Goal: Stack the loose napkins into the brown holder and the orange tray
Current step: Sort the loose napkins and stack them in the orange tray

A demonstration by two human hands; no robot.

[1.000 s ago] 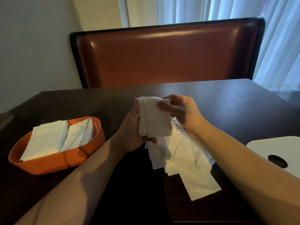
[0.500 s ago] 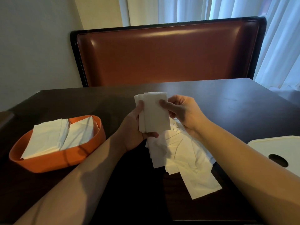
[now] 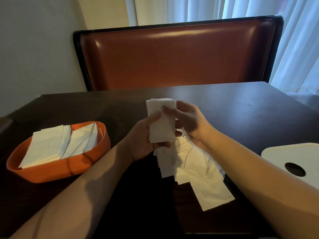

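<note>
napkin stack squared up, tray off to the left

nearest, loose napkins (image 3: pixel 195 169) lie fanned on the desk (image 3: pixel 241 104). above them the left hand (image 3: pixel 143 140) grasps an upright napkin stack (image 3: pixel 161 119), long axis vertical, while the right hand (image 3: pixel 186 118) pinches its edge. the orange tray (image 3: pixel 57 169) sits left, nearer the left hand.

White napkins (image 3: pixel 161 121) in my hands, more white ones in the orange tray (image 3: pixel 57 169) at left; dark brown table (image 3: pixel 241 104), reddish-brown seat back (image 3: pixel 176 56).
</note>
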